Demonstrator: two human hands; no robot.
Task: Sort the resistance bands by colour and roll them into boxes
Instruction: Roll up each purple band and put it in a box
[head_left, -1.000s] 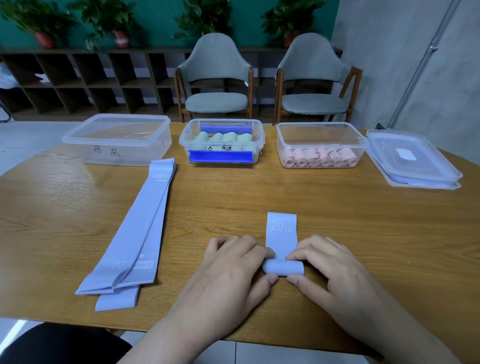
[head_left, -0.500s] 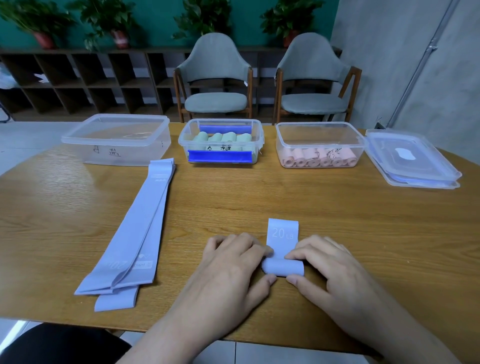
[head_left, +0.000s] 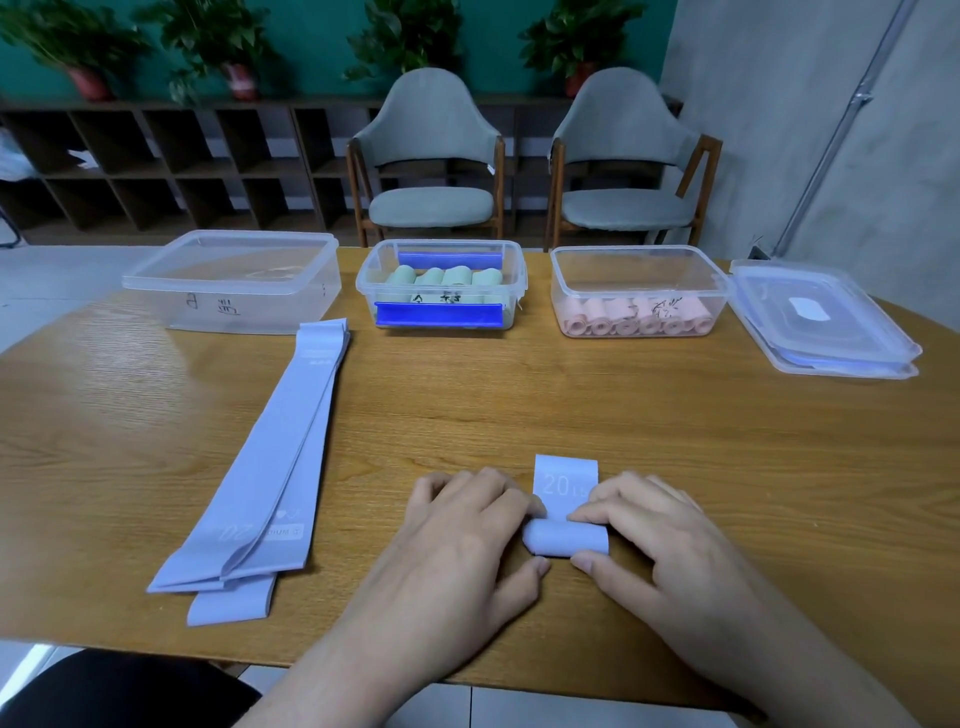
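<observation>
My left hand (head_left: 467, 535) and my right hand (head_left: 654, 540) sit low in the centre of the frame, each pinching one end of the blue band roll (head_left: 566, 539) between thumb and fingers. The roll lies on the wooden table (head_left: 519, 405), and its loose end (head_left: 565, 480) runs flat toward the upper part of the frame, showing a printed "20". My other fingers curve loosely over the tabletop on either side of the roll.

In the left half of the frame, a stack of flat blue bands (head_left: 270, 467) stretches diagonally from lower left up toward the boxes, well apart from my hands.

Across the upper middle of the frame stand three clear boxes in a row. The left box (head_left: 234, 283) has handwriting on its front wall, and I cannot make out any bands in it. The middle box (head_left: 441, 286), with blue clips, holds green rolls (head_left: 441, 276). The right box (head_left: 639, 291) holds pink rolls (head_left: 634, 319) lined along its front wall. Just beside it, at the right edge, lies a stack of clear lids (head_left: 821, 327)
</observation>
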